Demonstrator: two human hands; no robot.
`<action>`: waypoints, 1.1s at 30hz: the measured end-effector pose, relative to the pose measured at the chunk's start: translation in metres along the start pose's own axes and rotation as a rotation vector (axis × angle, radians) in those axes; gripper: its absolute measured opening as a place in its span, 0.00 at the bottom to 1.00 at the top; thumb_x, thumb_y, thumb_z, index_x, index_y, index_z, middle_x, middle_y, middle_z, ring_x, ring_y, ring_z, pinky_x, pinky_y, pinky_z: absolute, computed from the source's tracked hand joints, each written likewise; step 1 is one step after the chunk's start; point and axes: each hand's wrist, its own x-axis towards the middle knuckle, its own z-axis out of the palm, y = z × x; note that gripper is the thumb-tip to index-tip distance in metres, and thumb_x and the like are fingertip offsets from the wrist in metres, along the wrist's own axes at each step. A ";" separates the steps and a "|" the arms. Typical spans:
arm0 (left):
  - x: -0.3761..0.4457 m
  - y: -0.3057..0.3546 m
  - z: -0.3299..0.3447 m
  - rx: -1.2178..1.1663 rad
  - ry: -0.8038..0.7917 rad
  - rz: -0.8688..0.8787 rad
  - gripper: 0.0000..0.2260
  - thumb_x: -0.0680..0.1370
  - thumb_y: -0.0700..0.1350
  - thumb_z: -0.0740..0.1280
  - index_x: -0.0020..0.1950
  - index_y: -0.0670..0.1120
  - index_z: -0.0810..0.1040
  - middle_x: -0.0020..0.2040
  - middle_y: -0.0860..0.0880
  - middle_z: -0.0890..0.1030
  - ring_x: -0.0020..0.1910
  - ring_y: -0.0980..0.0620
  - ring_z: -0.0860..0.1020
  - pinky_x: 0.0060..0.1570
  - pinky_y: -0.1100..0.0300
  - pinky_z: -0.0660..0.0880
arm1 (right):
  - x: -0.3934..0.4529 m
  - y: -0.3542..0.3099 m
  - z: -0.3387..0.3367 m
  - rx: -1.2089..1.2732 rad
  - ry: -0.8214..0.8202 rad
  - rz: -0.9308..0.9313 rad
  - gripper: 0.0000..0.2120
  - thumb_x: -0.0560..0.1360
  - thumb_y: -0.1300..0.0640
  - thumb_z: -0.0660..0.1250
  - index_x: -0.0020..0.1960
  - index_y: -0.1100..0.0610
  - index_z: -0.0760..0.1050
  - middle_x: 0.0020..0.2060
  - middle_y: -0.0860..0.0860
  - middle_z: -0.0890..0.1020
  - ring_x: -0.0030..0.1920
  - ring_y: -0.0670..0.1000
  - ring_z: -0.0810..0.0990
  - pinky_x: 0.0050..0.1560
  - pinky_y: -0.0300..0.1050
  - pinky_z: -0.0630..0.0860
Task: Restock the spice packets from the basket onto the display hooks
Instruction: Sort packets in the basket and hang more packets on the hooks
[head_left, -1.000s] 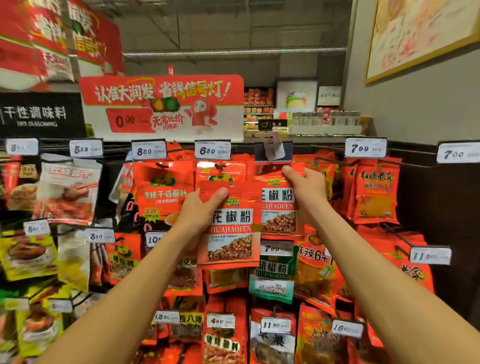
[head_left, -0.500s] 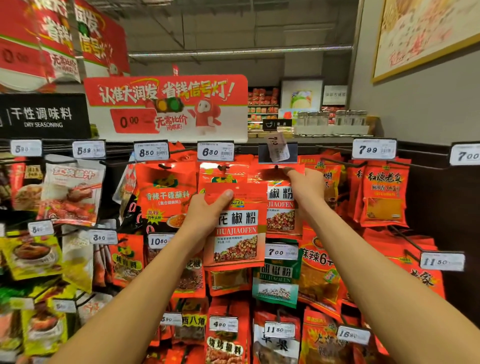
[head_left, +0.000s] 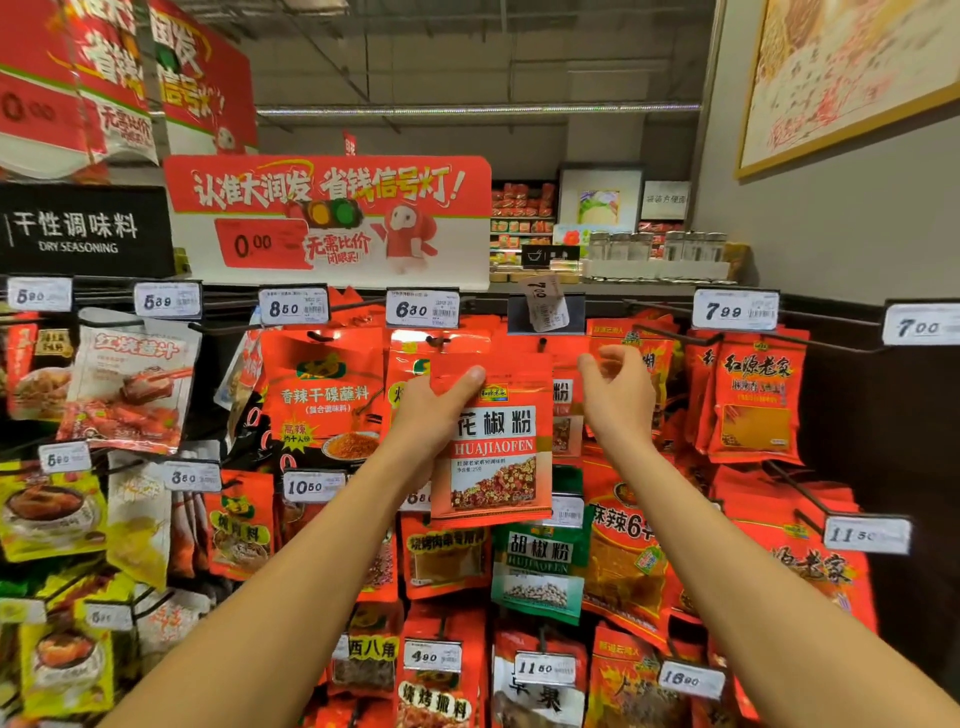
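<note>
packet (head_left: 496, 441) "huajiaofen", sign (head_left: 78, 231) "dry seasoning", tag (head_left: 735, 310) perhaps "7.99"

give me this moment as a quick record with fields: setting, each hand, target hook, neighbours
setting: shop display wall of hanging seasoning packets under a black DRY SEASONING sign
left hand: left hand grips a red foil HUAJIAOFEN spice packet, thumb across its top
right hand: right hand beside the packet, fingers loosely curled, holding nothing
target hook: black hook tip under a crooked white 7.00 price tag; packet not yet on it
neighbours: green HUJIAOFEN pepper packet below; white 6.30 price tag to the left
</note>
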 end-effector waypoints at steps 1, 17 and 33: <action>0.003 0.000 0.007 0.000 -0.017 -0.008 0.12 0.79 0.54 0.71 0.53 0.45 0.80 0.44 0.46 0.88 0.43 0.46 0.87 0.43 0.52 0.83 | -0.004 0.000 -0.003 0.070 -0.025 -0.020 0.09 0.79 0.46 0.67 0.55 0.50 0.75 0.47 0.44 0.79 0.49 0.48 0.79 0.55 0.50 0.76; 0.049 0.007 0.062 -0.043 0.069 -0.096 0.11 0.79 0.53 0.69 0.53 0.47 0.76 0.35 0.48 0.86 0.34 0.48 0.86 0.30 0.59 0.79 | 0.015 -0.020 -0.003 0.086 -0.144 0.094 0.18 0.79 0.45 0.69 0.36 0.55 0.73 0.35 0.58 0.82 0.36 0.56 0.81 0.37 0.50 0.73; 0.063 -0.029 0.048 0.353 0.314 0.161 0.18 0.78 0.58 0.68 0.38 0.44 0.77 0.32 0.48 0.80 0.30 0.52 0.75 0.30 0.56 0.70 | 0.004 0.024 -0.004 -0.013 -0.177 0.026 0.20 0.79 0.46 0.67 0.31 0.52 0.71 0.27 0.47 0.77 0.31 0.48 0.74 0.36 0.47 0.68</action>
